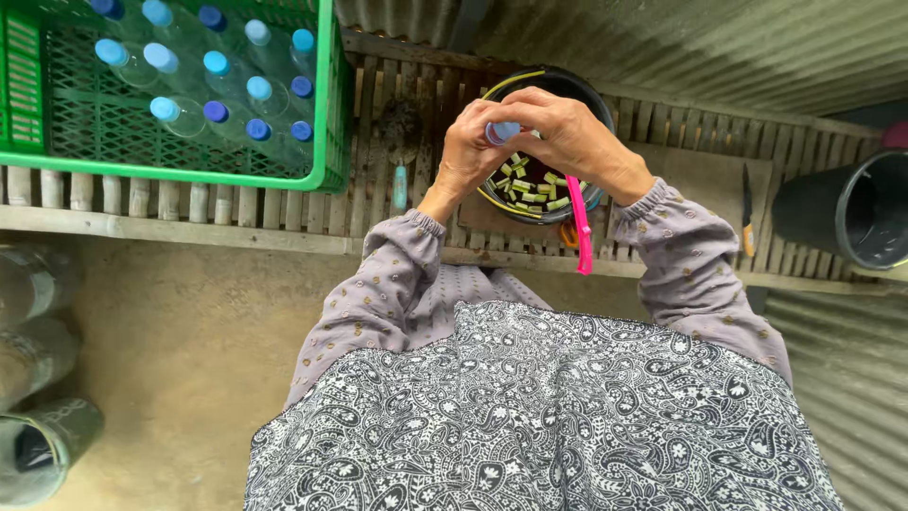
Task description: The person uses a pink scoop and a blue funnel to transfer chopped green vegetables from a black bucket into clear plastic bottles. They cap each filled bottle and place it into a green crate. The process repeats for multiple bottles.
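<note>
Both my hands meet above the black bucket (544, 80) of green pieces: left hand (468, 151) wrapped round a small bottle, right hand (567, 132) pinching its blue cap (502, 131). Capped bottles (218, 85) already fill the green crate (326, 114) off left.

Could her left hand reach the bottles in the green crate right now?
Probably not right away. The left hand is busy, closed with the right hand around a blue-capped bottle over the black bucket. The green crate sits open-topped just to the left, nothing blocking it, once that hand lets go.
</note>
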